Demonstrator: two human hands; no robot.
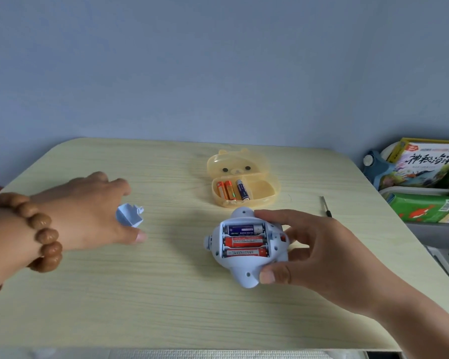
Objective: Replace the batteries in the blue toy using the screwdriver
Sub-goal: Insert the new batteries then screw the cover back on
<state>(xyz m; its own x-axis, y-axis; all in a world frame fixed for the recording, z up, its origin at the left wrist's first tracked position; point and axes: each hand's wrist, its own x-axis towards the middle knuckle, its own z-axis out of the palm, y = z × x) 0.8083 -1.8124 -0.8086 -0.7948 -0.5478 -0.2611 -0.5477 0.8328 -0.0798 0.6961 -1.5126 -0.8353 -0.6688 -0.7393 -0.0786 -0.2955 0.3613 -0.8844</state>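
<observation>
Bare table (166, 294) is lying open between the left hand (88, 211) and right hand (309, 252). Beyond the right hand, the open yellow battery case (241, 182) is blocking the way; the screwdriver (326, 207) is lying just right of it.

Two bare forearms without sleeves, left hand (88, 211) with a bracelet (40, 229) of large round glossy brown beads (wood-like) at the wrist, right hand (311, 252) unadorned, short trimmed nails

Upturned blue toy (246, 252), compartment open
</observation>
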